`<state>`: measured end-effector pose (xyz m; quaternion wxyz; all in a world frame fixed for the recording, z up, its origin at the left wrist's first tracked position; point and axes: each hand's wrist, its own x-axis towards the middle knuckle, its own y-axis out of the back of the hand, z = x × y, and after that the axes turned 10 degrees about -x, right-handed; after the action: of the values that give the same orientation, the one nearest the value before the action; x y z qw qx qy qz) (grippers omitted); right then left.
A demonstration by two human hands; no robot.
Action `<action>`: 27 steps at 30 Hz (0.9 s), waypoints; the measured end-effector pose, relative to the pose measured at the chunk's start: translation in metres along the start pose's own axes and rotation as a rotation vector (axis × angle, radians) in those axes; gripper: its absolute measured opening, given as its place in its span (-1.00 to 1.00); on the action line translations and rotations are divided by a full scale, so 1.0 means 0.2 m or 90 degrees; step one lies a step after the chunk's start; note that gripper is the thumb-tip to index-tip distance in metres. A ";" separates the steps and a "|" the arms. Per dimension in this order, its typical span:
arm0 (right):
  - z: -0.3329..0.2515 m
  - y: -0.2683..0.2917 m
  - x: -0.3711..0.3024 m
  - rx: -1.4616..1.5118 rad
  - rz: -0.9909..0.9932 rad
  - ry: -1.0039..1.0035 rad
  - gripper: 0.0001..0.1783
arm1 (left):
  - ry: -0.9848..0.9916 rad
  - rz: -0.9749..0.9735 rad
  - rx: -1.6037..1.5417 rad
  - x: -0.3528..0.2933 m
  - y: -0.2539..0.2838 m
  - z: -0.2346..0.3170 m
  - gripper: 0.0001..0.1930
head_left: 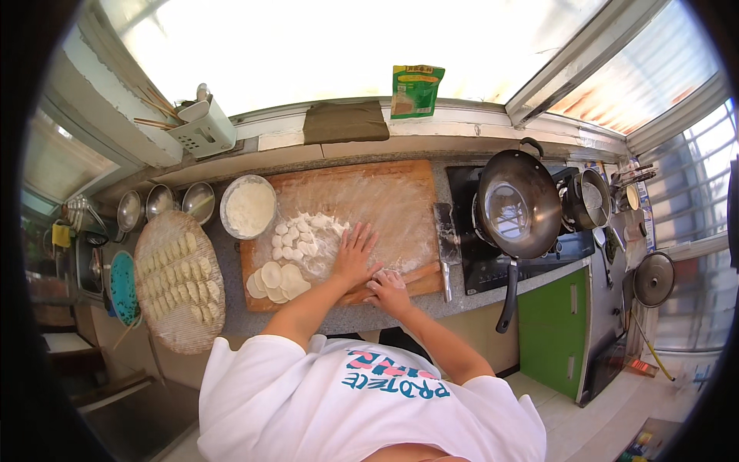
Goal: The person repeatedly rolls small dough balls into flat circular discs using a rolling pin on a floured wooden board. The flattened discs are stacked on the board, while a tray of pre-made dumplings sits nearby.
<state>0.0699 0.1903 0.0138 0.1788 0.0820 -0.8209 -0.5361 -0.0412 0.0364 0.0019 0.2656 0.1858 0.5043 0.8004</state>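
My left hand lies palm down on the floury wooden board, fingers stretched out and spread. Close beside it, my right hand has its fingers curled at the board's near edge; whatever they hold, if anything, is hidden. A wooden rod like a rolling pin lies by the right hand. Left of my left hand, small dough pieces sit in loose flour. Nearer to me are several round, flat dough wrappers, partly overlapping.
A bowl of flour stands at the board's left. Farther left, a round tray carries rows of dumplings. A cleaver lies along the board's right edge. Beyond it, a wok sits on the black stove, its handle jutting toward me.
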 end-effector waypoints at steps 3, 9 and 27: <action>-0.01 -0.01 0.00 -0.030 0.001 -0.007 -0.53 | 0.011 -0.007 0.002 0.01 0.01 0.00 -0.03; -0.01 0.03 0.00 0.022 -0.002 -0.002 -0.54 | 0.025 -0.008 0.008 0.02 0.03 0.01 -0.02; 0.11 0.04 0.09 -0.025 -0.094 0.089 -0.62 | 0.218 0.235 -0.231 -0.29 0.02 -0.08 -0.76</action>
<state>0.0456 0.2060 0.0173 0.1974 0.1760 -0.7877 -0.5564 -0.0039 -0.0116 -0.0034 0.0558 0.0860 0.3486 0.9316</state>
